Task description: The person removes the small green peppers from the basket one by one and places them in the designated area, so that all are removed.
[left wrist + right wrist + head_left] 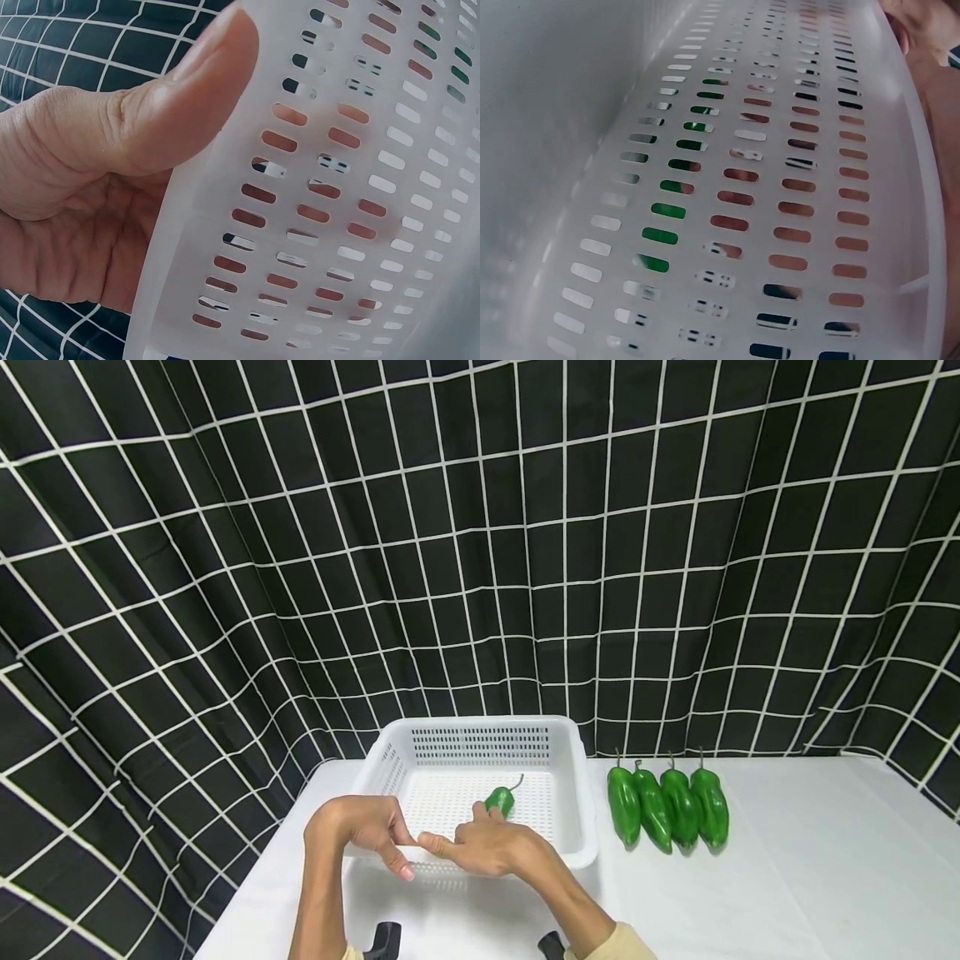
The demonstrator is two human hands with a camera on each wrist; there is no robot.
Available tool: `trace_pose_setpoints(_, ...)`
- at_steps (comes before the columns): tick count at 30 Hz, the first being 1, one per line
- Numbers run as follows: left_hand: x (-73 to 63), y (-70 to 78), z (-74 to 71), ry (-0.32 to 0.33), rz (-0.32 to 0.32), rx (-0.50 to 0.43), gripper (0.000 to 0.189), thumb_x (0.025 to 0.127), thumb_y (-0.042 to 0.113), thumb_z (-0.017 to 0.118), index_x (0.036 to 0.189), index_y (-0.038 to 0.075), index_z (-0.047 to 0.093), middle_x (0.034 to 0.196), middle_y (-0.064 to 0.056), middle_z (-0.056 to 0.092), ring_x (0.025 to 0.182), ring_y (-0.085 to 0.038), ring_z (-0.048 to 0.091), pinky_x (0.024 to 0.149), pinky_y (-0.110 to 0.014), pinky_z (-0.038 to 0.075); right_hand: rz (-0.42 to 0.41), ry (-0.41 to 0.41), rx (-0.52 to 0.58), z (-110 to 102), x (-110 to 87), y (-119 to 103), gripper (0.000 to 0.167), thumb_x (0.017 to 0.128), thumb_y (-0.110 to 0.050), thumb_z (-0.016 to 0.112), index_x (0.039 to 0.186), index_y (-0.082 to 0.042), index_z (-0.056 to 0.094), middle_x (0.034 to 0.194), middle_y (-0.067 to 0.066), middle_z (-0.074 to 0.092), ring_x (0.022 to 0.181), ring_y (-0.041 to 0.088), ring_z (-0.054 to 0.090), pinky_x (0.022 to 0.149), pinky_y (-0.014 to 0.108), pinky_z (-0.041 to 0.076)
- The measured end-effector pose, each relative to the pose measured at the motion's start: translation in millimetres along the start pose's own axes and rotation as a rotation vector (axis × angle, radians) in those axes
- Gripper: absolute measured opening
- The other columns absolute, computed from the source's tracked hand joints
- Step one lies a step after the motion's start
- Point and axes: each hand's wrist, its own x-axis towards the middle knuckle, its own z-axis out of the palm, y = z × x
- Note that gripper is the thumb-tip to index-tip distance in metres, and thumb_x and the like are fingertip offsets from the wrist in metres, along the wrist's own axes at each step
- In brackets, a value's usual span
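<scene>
Inside a white slotted plastic basket (577,793) lies a green pepper (501,799), its stem pointing up and to the right. My right hand (491,847) reaches over the near rim, its fingers curled on the pepper's near part. That hand's thumb stretches left along the rim, close to my left hand (371,827). The left hand grips the near wall, thumb outside and fingers inside; its thumb (202,97) shows large in the left wrist view. Seen through the slots in the right wrist view, the pepper (660,236) appears beside skin. The hand hides much of the pepper.
Several more green peppers (678,806) lie side by side on the white table (780,860), right of the basket, stems toward the back. A black curtain (480,568) with white grid lines hangs behind the table and along its left side.
</scene>
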Motion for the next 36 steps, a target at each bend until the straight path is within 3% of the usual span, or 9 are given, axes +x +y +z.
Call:
trace_pose_setpoints(1,0.1,0.2,0.0,0.001,0.001,-0.001,0.022,0.072,0.016,0.092,0.091,0.008,0.084,0.081,-0.002,0.082,0.082,-0.009,0.067,0.094,-0.037,0.053,0.013,0.018,-0.007,0.5,-0.6,-0.7,0.095,0.095,-0.084,0.028,0.133,-0.008,0.071,0.169,0.025,0.032,0.154,0.046,0.037,0.112,0.067,0.042)
trace_pose_setpoints(4,0.4,0.4,-0.1,-0.002,-0.003,0.000,0.021,0.072,0.017,0.092,0.091,0.009,0.084,0.081,-0.002,0.082,0.082,-0.010,0.067,0.096,-0.038,0.053,0.022,0.054,-0.027,1.5,-1.9,-2.1,0.091,0.095,-0.084,0.031,0.137,-0.012,0.069,0.168,0.015,0.038,0.153,0.048,0.036,0.107,0.071,0.045)
trace_pose_setpoints(9,1.3,0.8,-0.1,-0.006,-0.003,0.008,0.021,0.073,0.018,0.092,0.091,0.010,0.085,0.082,-0.002,0.083,0.084,-0.009,0.068,0.101,-0.046,0.053,-0.018,-0.007,-0.028,-1.0,0.2,-0.4,0.082,0.099,-0.079,0.030,0.137,-0.017,0.069,0.146,0.006,0.064,0.134,0.037,0.061,0.103,0.060,0.051)
trace_pose_setpoints(13,1.4,1.2,-0.1,-0.008,-0.007,0.005,0.022,0.073,0.017,0.092,0.092,0.010,0.085,0.084,-0.002,0.083,0.087,-0.009,0.068,0.104,-0.048,0.052,-0.033,-0.046,-0.023,-2.1,1.3,1.5,0.084,0.099,-0.078,0.030,0.131,-0.013,0.072,0.135,0.009,0.073,0.123,0.029,0.069,0.103,0.052,0.053)
trace_pose_setpoints(18,1.5,1.7,0.3,-0.003,-0.007,0.004,0.022,0.072,0.016,0.092,0.092,0.011,0.085,0.085,-0.002,0.083,0.087,-0.009,0.069,0.107,-0.051,0.051,-0.009,0.002,-0.008,-2.2,0.2,1.6,0.084,0.101,-0.076,0.030,0.127,-0.009,0.074,0.138,0.016,0.069,0.120,0.036,0.068,0.102,0.057,0.053)
trace_pose_setpoints(20,2.1,2.2,0.1,-0.003,-0.002,0.005,0.022,0.072,0.016,0.092,0.092,0.013,0.085,0.086,-0.002,0.083,0.088,-0.007,0.069,0.108,-0.051,0.051,-0.008,0.036,0.010,-3.7,-0.5,2.6,0.083,0.103,-0.073,0.029,0.127,-0.008,0.074,0.140,0.018,0.066,0.121,0.039,0.067,0.101,0.059,0.052)
trace_pose_setpoints(23,3.0,2.7,-0.5,-0.007,0.009,0.007,0.023,0.072,0.015,0.092,0.094,0.015,0.085,0.089,-0.001,0.084,0.089,-0.006,0.069,0.108,-0.049,0.051,-0.048,0.126,0.053,-6.8,-1.5,6.4,0.072,0.107,-0.062,0.036,0.120,-0.003,0.076,0.131,0.019,0.068,0.105,0.036,0.071,0.092,0.057,0.056)
trace_pose_setpoints(28,3.2,2.6,-0.9,-0.007,-0.001,0.014,0.026,0.071,0.015,0.093,0.096,0.015,0.085,0.092,0.000,0.084,0.089,-0.006,0.067,0.106,-0.046,0.052,-0.131,0.325,0.161,-10.0,-4.2,11.7,0.029,0.103,-0.024,0.063,0.103,0.001,0.078,0.102,0.009,0.062,0.072,0.016,0.056,0.066,0.032,0.052)
trace_pose_setpoints(36,2.0,2.7,-0.9,-0.004,-0.004,0.008,0.025,0.071,0.014,0.093,0.095,0.015,0.085,0.092,0.000,0.084,0.088,-0.005,0.067,0.106,-0.044,0.052,-0.152,0.458,0.240,-20.9,-8.4,12.5,0.020,0.097,-0.013,0.071,0.088,0.003,0.078,0.093,0.007,0.059,0.073,0.015,0.050,0.059,0.026,0.044)
